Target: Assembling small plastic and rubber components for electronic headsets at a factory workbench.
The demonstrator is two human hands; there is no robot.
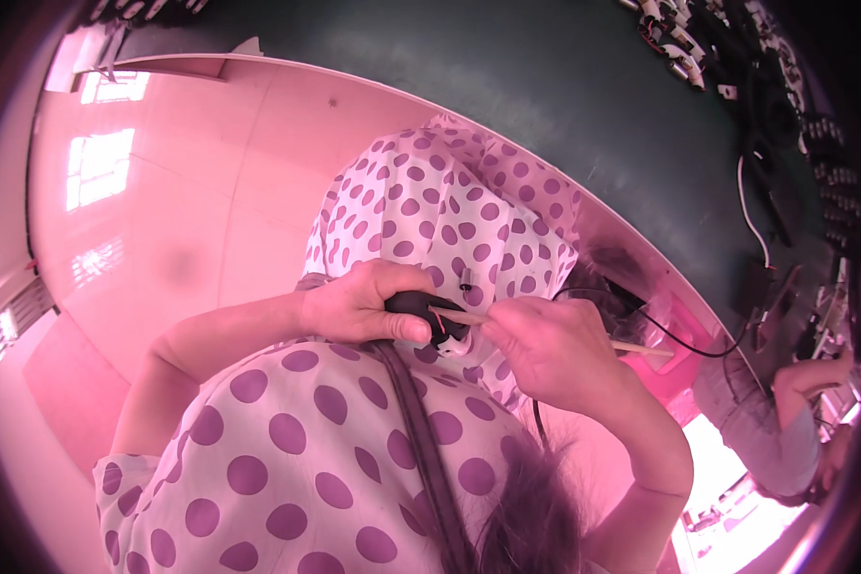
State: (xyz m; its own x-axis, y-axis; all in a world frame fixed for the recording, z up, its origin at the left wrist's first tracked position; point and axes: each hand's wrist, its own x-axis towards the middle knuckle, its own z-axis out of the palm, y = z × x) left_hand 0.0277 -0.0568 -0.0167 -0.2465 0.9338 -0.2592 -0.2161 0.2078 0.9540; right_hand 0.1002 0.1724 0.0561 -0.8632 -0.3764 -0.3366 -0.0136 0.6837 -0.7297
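My left hand (368, 304) is closed round a small rounded black casing (411, 305) above my lap. A white part (455, 344) shows at the casing's lower right end, and a thin reddish line, perhaps a wire, runs along its opening. My right hand (555, 349) pinches a thin pale wooden stick (641, 348). Its tip reaches the casing's open side, while the other end sticks out behind the hand. On the polka-dot cloth over my lap, just beyond the casing, lies a small dark cylindrical piece (466, 279).
A dark green tabletop (402, 57) stretches across the far side, with a heap of small white and metal parts (679, 43) on it. A black cable (684, 337) curves near my right hand, by a pink container (689, 330). Another person (765, 421) sits at the right.
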